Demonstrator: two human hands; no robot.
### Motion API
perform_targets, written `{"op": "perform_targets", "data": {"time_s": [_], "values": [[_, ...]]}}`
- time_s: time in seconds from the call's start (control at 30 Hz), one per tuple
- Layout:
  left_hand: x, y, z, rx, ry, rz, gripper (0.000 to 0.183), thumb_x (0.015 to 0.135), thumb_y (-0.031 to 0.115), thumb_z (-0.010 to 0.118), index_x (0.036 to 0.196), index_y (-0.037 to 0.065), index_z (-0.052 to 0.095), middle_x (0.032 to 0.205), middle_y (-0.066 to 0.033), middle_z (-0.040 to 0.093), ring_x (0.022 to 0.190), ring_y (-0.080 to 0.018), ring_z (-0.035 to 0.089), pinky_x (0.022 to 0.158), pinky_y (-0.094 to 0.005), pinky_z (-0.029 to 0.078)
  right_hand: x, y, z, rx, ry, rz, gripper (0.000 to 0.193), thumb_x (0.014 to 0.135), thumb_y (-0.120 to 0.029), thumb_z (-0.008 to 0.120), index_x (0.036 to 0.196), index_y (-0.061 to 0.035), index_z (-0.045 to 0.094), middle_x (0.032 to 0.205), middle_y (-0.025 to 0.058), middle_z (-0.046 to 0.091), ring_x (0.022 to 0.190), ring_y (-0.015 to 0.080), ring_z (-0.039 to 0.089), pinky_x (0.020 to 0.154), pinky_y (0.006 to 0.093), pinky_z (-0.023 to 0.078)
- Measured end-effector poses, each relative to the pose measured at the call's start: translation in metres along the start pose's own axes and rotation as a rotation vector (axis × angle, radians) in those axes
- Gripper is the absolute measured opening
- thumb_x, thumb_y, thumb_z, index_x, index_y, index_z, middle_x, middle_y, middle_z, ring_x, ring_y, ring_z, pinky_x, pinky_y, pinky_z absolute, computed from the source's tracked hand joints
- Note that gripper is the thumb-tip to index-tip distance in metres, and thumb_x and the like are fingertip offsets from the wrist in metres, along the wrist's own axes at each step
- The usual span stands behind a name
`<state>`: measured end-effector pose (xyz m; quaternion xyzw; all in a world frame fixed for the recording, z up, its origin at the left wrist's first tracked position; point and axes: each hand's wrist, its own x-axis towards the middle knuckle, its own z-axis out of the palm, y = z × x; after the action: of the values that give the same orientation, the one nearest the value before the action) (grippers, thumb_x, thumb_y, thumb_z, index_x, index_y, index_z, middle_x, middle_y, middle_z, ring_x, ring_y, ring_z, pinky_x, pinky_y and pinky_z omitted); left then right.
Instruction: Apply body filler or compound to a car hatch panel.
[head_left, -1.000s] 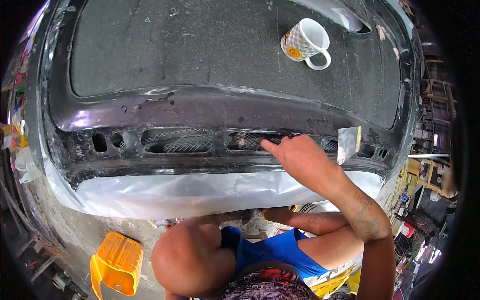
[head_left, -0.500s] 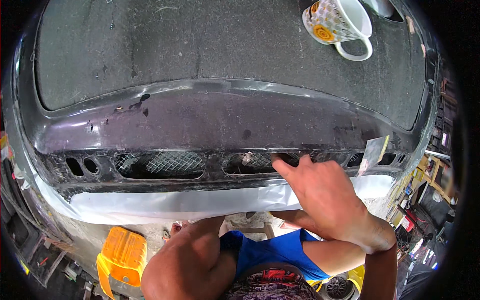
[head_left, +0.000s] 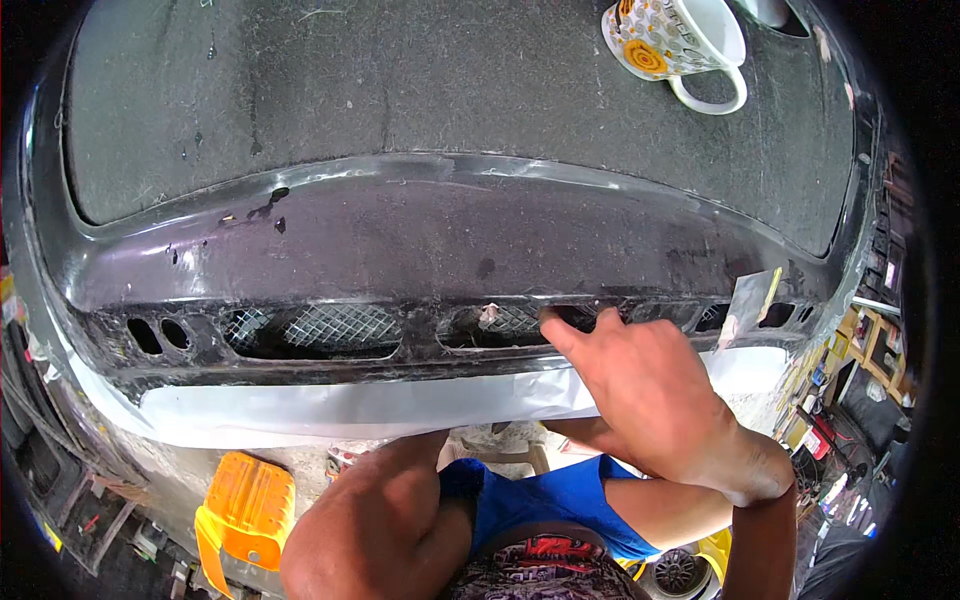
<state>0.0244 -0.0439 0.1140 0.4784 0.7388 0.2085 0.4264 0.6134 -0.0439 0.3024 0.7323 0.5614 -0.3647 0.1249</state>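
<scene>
Black bumper [head_left: 420,250] | grille slot [head_left: 500,325] touching R hand [head_left: 650,390] fingertips [head_left: 548,325]

We can't see the left hand [head_left: 590,432]: only a sliver shows under the right hand [head_left: 645,395], fingers hidden, grip unreadable. Right hand's fingertips [head_left: 552,328] reach into the bumper [head_left: 400,250] grille slot, so their ends are partly hidden. Mesh [head_left: 320,328] behind the slots is dark, detail unclear. Mug [head_left: 675,40] is cut off by the top edge. Orange stool [head_left: 240,505] is partly hidden behind the knee [head_left: 375,530]. Clutter at right rim [head_left: 860,370] is too small and warped to identify.
</scene>
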Motion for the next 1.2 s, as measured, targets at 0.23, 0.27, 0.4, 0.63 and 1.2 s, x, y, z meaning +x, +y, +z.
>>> {"op": "perform_targets", "data": {"time_s": [0.23,0.27,0.4,0.63,1.2], "values": [[0.012,0.033,-0.015,-0.197,0.011,0.079,0.035,0.094,0.020,0.056,0.119,-0.003,0.050,0.109,-0.0128,0.057,0.096,-0.0204,0.056,0.084,-0.0356,0.047,-0.011,0.011,0.014,0.048,0.163,-0.079,0.035,0.084,-0.011,0.059,0.118,-0.0024,0.056,0.076,0.0164,0.061,0.071,0.0329,0.064,0.062,0.0425,0.050],[0.019,0.040,-0.009,-0.233,-0.024,0.093,0.034,0.095,0.020,0.056,0.119,-0.003,0.050,0.109,-0.0127,0.057,0.096,-0.0202,0.056,0.084,-0.0355,0.047,-0.014,0.015,0.020,0.080,0.194,-0.083,0.040,0.083,-0.015,0.063,0.121,-0.0025,0.056,0.077,0.0162,0.060,0.073,0.0340,0.062,0.065,0.0429,0.048],[0.044,0.078,0.008,-0.356,-0.156,0.156,0.033,0.096,0.020,0.054,0.120,-0.003,0.050,0.110,-0.0124,0.057,0.096,-0.0195,0.056,0.084,-0.0353,0.047,0.010,-0.001,0.033,0.074,0.301,-0.147,0.029,0.082,-0.007,0.057,0.111,-0.0052,0.061,0.073,0.0144,0.064,0.073,0.0332,0.065,0.063,0.0440,0.050],[0.047,0.198,-0.014,-0.318,-0.143,0.596,0.035,0.098,0.020,0.050,0.126,-0.002,0.051,0.113,-0.0122,0.058,0.098,-0.0202,0.057,0.085,-0.0363,0.047,0.014,-0.005,0.037,-0.016,0.209,0.037,0.031,0.086,-0.012,0.062,0.118,-0.0153,0.063,0.087,0.0054,0.070,0.086,0.0274,0.070,0.065,0.0386,0.054],[-0.199,0.491,0.404,0.182,-1.387,0.901,0.021,0.090,0.015,0.063,0.104,0.004,0.052,0.092,-0.0061,0.070,0.076,-0.0093,0.064,0.067,-0.0225,0.050,0.051,-0.019,0.041,-0.140,-0.032,0.081,0.020,0.067,-0.014,0.077,0.086,-0.0127,0.073,0.074,0.0045,0.069,0.058,0.0163,0.065,0.041,0.0296,0.041]]}}
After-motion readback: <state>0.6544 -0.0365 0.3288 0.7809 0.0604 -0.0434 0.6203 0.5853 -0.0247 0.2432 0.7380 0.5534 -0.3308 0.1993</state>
